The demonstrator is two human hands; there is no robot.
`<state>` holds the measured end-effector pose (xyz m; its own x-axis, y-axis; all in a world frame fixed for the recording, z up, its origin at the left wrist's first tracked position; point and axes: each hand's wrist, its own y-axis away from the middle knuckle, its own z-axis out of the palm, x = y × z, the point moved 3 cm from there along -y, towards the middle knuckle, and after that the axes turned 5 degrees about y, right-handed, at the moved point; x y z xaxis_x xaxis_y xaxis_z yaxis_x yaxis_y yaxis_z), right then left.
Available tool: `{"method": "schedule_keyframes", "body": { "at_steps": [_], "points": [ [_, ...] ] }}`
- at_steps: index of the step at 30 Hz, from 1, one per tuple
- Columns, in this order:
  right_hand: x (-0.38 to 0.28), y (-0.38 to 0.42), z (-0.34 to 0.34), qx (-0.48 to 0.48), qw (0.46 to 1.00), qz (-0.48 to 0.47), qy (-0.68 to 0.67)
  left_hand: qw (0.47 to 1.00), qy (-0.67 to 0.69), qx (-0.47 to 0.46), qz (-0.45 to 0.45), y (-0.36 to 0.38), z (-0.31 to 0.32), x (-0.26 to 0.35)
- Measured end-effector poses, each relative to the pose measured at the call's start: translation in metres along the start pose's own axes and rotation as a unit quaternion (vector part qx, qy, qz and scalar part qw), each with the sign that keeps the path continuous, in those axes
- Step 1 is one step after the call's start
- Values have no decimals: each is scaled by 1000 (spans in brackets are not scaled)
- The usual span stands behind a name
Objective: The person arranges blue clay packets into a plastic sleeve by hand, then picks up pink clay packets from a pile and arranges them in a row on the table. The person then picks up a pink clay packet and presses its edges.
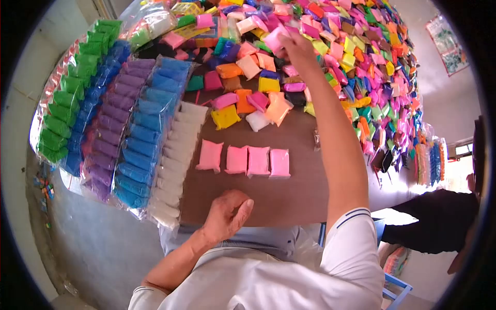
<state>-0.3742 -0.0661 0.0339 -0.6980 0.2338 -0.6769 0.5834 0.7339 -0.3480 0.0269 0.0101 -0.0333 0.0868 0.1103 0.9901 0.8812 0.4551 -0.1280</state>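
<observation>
While the right hand [293,47] is stretched far out over the heap [361,57] of coloured packets, a pink packet [275,39] is pinched between its fingers, just above the pile's near edge. The left hand [226,213] is rested loosely curled and empty on the near edge of the brown table [289,194]. Four pink packets [244,159] are laid in a row, side by side, in front of it. To the left, long sleeves of green, blue, purple and white packets [129,134] are stacked side by side. A person in dark clothing [439,219] is seen at the right.
</observation>
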Motion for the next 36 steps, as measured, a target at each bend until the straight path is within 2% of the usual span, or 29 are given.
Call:
{"method": "schedule_keyframes", "body": {
  "at_steps": [1,3,5,7,9,11,13,15,17,18,22,24,28,30,34,36],
  "points": [
    [-17,25,-11,-25,988,74,-135,1000,1,-1,0,-1,-2,2],
    [-42,83,-23,-71,959,119,-247,997,33,-8,-71,0,-3,2],
    [-58,147,-25,-117,951,151,-242,998,58,-1,-38,-1,-2,-2],
    [-68,204,-21,-155,937,160,-268,992,100,-3,-79,-1,-3,-6],
    [-89,250,-15,-164,889,233,-359,989,136,-18,-60,-7,-3,-5],
    [-104,288,-5,-153,878,239,-386,981,172,0,-90,-15,-2,5],
    [-108,304,4,-142,869,241,-408,987,133,-20,-89,-18,2,-1],
    [-105,314,13,-110,902,219,-356,991,93,-39,-87,-14,5,-2],
    [-110,321,18,-79,883,250,-390,994,28,-49,-90,-9,7,0],
    [-111,325,19,-48,863,280,-418,998,9,-22,-56,-8,9,-2],
    [-106,343,31,-37,856,264,-442,996,-72,-26,-45,-6,8,-4],
    [-106,342,32,5,902,225,-368,992,-112,-42,-27,-9,8,1],
    [-94,343,36,10,902,232,-363,993,-71,-57,-79,-10,6,-3],
    [-94,341,34,-56,869,285,-400,997,-9,-37,-69,-9,6,-8],
    [-109,337,26,-82,891,246,-373,995,-44,-61,-58,-8,7,-6],
    [-107,338,25,-73,892,233,-380,989,-120,-87,-30,-11,8,-1]
  ]
}}
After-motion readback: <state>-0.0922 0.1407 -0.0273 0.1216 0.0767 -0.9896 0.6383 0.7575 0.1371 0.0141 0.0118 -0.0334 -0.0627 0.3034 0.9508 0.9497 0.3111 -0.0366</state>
